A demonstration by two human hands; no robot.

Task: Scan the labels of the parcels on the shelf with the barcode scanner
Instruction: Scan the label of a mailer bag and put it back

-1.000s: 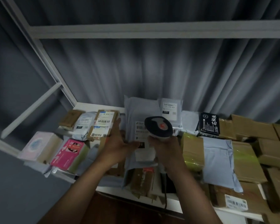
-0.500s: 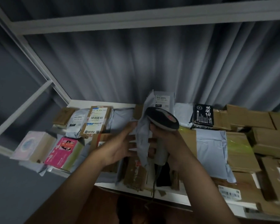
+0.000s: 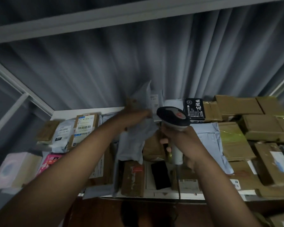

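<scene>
My right hand [image 3: 180, 138] grips the handle of the barcode scanner [image 3: 173, 118], whose black and grey head with a red button points away from me over the shelf. My left hand [image 3: 136, 114] reaches toward the back of the shelf and holds a grey poly mailer [image 3: 138, 135] that hangs down, crumpled. Behind it a second grey mailer with a white label [image 3: 154, 102] leans against the curtain. The left fingers are blurred and partly hidden by the mailer.
The white shelf [image 3: 88, 111] is crowded with parcels: labelled box [image 3: 84, 126] and grey pouch [image 3: 62, 136] at left, pink box [image 3: 49, 163], black box with white characters [image 3: 194, 108], several brown cartons [image 3: 261, 126] at right. A grey curtain hangs behind.
My left hand moved from the front middle toward the back of the shelf, carrying the grey mailer up and away. The scanner stayed in my right hand, shifted slightly right.
</scene>
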